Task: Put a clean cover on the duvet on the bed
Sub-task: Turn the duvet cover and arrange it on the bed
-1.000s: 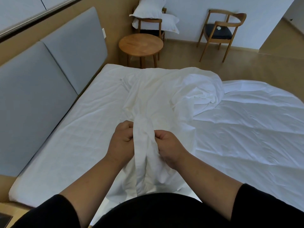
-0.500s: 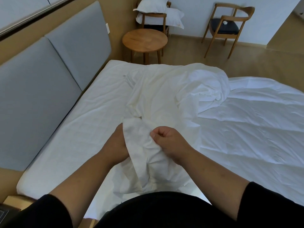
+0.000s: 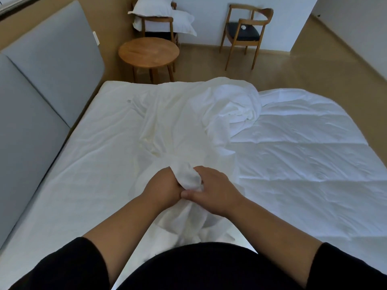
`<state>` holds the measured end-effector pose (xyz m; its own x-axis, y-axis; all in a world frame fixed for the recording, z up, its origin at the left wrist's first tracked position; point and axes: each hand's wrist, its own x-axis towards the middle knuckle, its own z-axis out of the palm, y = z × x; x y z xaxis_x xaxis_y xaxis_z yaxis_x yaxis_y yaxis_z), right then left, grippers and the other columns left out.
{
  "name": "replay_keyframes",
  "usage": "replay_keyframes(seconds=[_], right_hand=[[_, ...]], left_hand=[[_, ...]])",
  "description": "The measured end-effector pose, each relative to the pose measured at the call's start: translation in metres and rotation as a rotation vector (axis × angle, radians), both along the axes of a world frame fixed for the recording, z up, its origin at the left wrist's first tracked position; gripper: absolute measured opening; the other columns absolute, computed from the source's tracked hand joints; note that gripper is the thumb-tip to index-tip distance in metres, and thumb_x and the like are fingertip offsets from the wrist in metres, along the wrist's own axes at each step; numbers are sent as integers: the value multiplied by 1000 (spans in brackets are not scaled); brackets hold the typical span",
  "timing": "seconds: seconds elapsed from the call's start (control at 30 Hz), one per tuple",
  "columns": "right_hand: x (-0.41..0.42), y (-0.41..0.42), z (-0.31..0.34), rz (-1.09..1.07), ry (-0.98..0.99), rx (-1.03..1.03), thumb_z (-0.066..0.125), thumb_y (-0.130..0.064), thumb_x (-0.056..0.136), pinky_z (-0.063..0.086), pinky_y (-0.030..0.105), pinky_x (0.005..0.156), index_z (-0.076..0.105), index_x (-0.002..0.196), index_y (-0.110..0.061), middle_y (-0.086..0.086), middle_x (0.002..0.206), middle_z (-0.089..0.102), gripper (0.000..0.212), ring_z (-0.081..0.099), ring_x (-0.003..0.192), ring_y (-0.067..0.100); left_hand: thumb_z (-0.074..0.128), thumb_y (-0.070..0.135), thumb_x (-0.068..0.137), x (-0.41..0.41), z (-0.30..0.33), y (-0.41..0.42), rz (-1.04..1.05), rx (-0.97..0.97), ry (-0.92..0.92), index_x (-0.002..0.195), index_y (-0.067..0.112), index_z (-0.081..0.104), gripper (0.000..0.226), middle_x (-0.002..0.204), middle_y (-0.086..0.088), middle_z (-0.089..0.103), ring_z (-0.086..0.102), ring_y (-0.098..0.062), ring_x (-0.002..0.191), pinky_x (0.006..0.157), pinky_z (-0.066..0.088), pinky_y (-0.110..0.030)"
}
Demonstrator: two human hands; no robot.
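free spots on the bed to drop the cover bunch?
Bare sheet between the grey headboard and the cover is free. Crowded: the middle strip, where both hands grip the cover; the duvet fills the right.

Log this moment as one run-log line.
left hand: grips cover | right hand: grips cover | duvet: flat, uncovered

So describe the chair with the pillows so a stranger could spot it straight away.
Look past the far edge of the bed to the round wooden table. The chair stands right behind it. Unlike the other chair with its bare dark seat, it carries white pillows.
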<state>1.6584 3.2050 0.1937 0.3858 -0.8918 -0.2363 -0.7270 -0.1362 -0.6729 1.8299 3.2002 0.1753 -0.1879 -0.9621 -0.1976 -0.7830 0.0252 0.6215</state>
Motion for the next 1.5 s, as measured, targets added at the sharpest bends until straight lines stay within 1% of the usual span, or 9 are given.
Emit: replay_keyframes(seconds=[0.2, 0.4, 0.6, 0.77, 0.93, 1.0, 1.17, 1.33, 1.5], right_hand=[[-14, 19, 4, -141, 46, -219, 50, -24, 99, 44, 32, 71, 60, 85, -22, -10, 82, 63, 17, 57, 77, 11], [-32, 70, 13, -503, -343, -348, 51, -26, 92, 47, 22, 81, 65, 88, -25, -9, 96, 63, 15, 59, 97, 13], [-47, 132, 22, -855, -422, -317, 48, -11, 94, 48, 20, 90, 69, 95, -54, -17, 118, 56, 48, 55, 116, 6], [-56, 180, 48, -853, 1, -281, 68, -29, 92, 45, 24, 96, 54, 108, -50, -29, 113, 53, 30, 49, 114, -1], [-19, 194, 97, -695, 447, -164, 75, -65, 75, 30, 16, 103, 19, 154, -41, -28, 137, 40, 100, 38, 128, -2], [-8, 188, 104, -655, 666, -175, 65, -68, 84, 37, 26, 102, 16, 156, -32, -14, 142, 48, 94, 46, 129, 12], [-17, 147, 81, -473, 973, 35, 68, -54, 87, 35, 38, 81, 42, 132, -19, 2, 119, 56, 62, 57, 105, 25], [-26, 132, 30, -420, 875, -151, 60, -17, 87, 25, 31, 54, 47, 119, -14, 0, 83, 40, 35, 41, 67, 24], [-52, 135, 41, -422, 812, -161, 49, -28, 95, 31, 35, 52, 38, 114, -18, -2, 87, 39, 24, 44, 62, 22]], left_hand=[[87, 18, 74, 7, 5, -11, -304, 110, 405, 112, 30, 53, 52, 110, 12, 59, 58, 1, 100, 84, 46, -16], [87, 47, 63, 19, -14, -33, -536, -85, 17, 116, 33, 61, 61, 114, 14, 58, 52, -11, 108, 95, 43, -32], [48, 64, 81, 2, -31, -22, -631, -51, 64, 106, 23, 63, 50, 98, 18, 60, 59, -14, 97, 76, 39, -28], [36, 74, 67, -19, -35, 0, -654, -145, 108, 116, 22, 67, 78, 110, 6, 71, 64, -20, 104, 82, 48, -32], [35, 79, 67, -46, -26, 12, -787, -158, -96, 106, 23, 61, 72, 100, 5, 69, 62, -20, 96, 81, 48, -33], [51, 67, 83, -56, -19, 18, -838, -183, -172, 85, 26, 49, 41, 84, 5, 61, 58, -20, 85, 74, 46, -32], [60, 61, 87, -70, -4, 28, -890, -241, -209, 74, 29, 31, 46, 84, 6, 59, 56, -20, 81, 67, 37, -31], [60, 64, 83, -72, -5, 19, -811, -263, -137, 95, 26, 47, 41, 89, 8, 60, 60, -16, 80, 71, 49, -34], [69, 73, 64, -52, -20, 2, -880, -309, -85, 130, 28, 51, 82, 120, 6, 53, 51, -18, 105, 92, 43, -35]])
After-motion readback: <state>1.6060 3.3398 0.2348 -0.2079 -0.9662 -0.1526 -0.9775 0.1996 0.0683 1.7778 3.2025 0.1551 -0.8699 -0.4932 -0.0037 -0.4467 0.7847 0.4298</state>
